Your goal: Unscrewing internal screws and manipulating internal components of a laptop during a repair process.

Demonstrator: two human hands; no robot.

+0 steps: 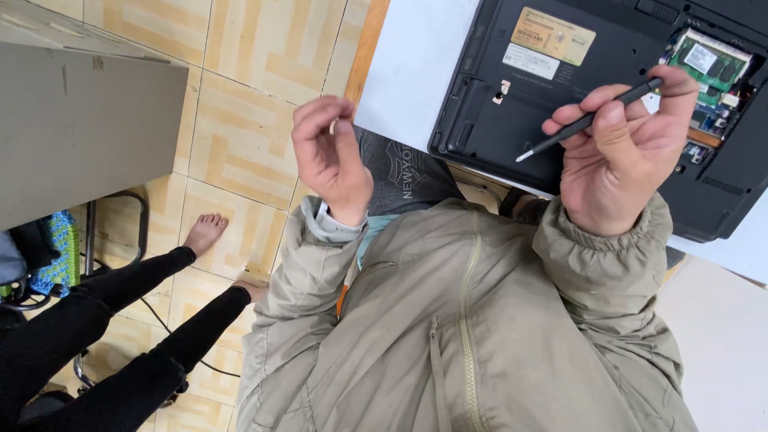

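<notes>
The right hand (pixel 620 156) grips a thin black tool (pixel 588 122) near the open laptop (pixel 560 88) at one o'clock. The left hand (pixel 328 156) pinches a tiny pale part (pixel 333 126), easily dropped onto the tiled floor (pixel 240 136).

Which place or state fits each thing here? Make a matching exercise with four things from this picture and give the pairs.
Things:
1. black tool
2. laptop
3. green memory module
4. small pale piece

Places or states:
A. lying bottom up on the white table
B. pinched in the left hand
C. held in the right hand
D. seated in the laptop's open bay

Pairs: 1-C, 2-A, 3-D, 4-B
</notes>
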